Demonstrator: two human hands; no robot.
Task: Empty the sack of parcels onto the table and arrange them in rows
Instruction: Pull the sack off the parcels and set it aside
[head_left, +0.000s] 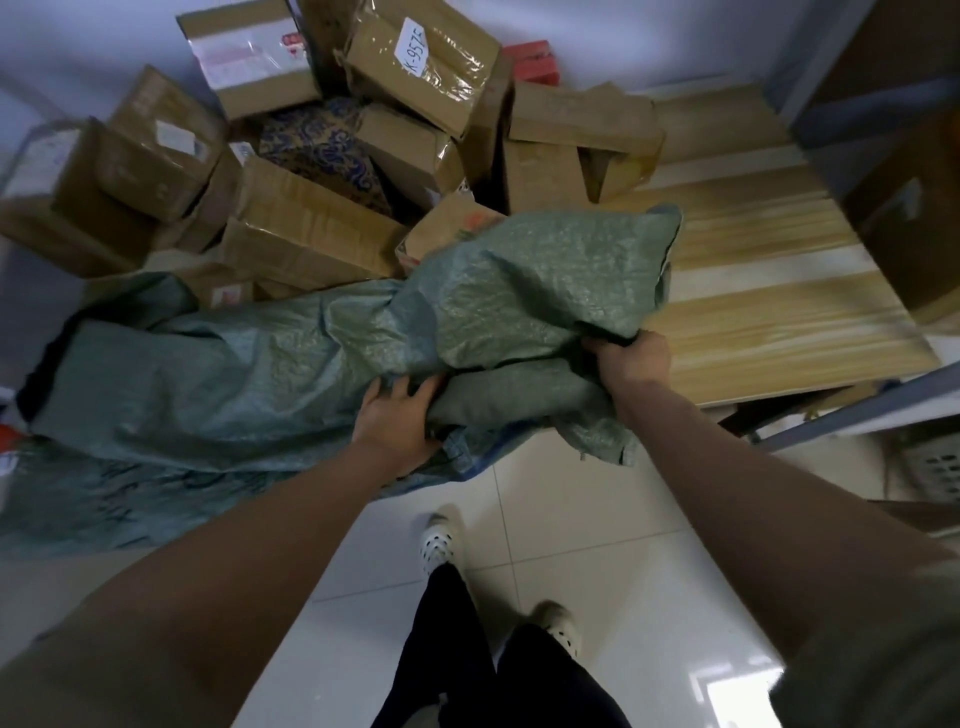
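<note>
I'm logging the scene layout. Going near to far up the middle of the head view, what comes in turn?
Shoes → left hand gripping the green sack → heaped cardboard boxes → box labelled K-957.

Heap of brown cardboard parcels (311, 156) blocks far-left of light wood table (769, 291); crumpled green woven sack (291, 364) covers near edge w/ both hands in it. Right half of table bare, open from front. Dark cabinet (904, 156) walls right side.
</note>
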